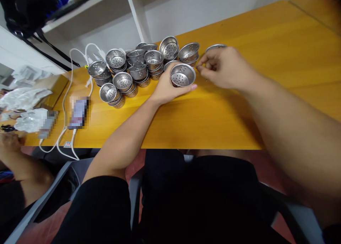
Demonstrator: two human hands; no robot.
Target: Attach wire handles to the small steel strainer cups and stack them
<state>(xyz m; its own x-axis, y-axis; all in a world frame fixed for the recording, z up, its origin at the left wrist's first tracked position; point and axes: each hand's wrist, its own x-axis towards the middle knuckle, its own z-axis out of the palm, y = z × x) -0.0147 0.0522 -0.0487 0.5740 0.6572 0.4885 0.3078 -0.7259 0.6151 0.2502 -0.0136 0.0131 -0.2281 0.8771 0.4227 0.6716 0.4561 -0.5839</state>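
Note:
My left hand is wrapped round a small perforated metal strainer cup, its mouth tilted up towards me. To its right, my right hand hovers with thumb and fingers curled together in a pinch; whatever lies between the fingertips, if anything, is too small to make out. Behind that hand shows the rim of another strainer cup, mostly hidden. Several more such cups stand stacked in a cluster beyond my left hand, among them a front-left stack and a stack close to my right fingertips.
A phone with a white cable lies on the yellow table. Further left are a second device, clear plastic bags and a cardboard box. Another person's arm rests at the far left. White shelving stands behind.

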